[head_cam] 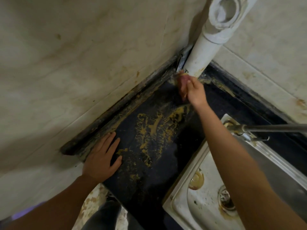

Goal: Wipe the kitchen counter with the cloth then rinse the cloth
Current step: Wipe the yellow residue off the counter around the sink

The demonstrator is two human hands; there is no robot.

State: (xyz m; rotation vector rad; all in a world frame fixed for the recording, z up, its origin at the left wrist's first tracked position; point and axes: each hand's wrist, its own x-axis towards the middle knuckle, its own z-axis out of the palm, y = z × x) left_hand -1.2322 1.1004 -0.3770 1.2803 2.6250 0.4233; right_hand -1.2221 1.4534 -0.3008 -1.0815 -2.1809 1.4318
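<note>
Here, lower left of centre: left hand (101, 161) lies flat, fingers spread, on the black stone counter (166, 176), which is smeared with yellow-brown grime. Upper centre: right hand (193, 92) clutches a small pinkish cloth (184, 80) at the base of the white plastic pipe (199, 58). Lower right: stainless steel sink (204, 206) holds a brownish stain (196, 180) and a rusty drain (226, 199).

Dark counter (167, 173), yellow-brown smears (146, 130) across it, left hand (101, 160) resting flat
</note>
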